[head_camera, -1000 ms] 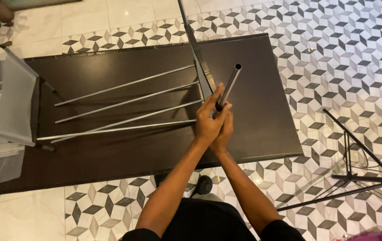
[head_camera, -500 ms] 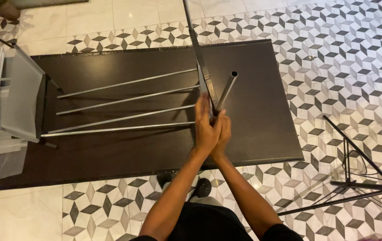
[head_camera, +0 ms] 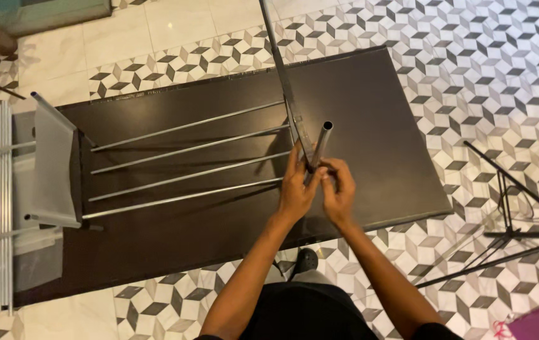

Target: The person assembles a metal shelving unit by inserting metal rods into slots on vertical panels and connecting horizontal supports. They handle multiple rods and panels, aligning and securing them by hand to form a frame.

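Both hands meet over the near right part of the dark worktop (head_camera: 376, 126), which lies low on a floor of white tiles and a grey cube pattern; the left hand (head_camera: 297, 189) has its grip closed around the lower end of a short metal tube (head_camera: 320, 145), fingers pointing up along it; the right hand (head_camera: 339, 192) pinches at the same spot from the other side, fingertips curled in against the tube's base, so both grips are clenched on it. The tube stands tilted, its open round mouth uppermost and leaning a little to the right; just beside it, touching or nearly so, runs a long flat metal bar (head_camera: 282, 69) that slants away to the top edge of view. Four thin rods (head_camera: 187, 151) stretch leftward from that bar, roughly parallel, across the worktop to a pale grey panel (head_camera: 52, 167) standing on edge at the left end; further left lies a bundle of light metal rails (head_camera: 4, 201). On the floor to the right stands a black tripod (head_camera: 515, 220), well apart from the hands.
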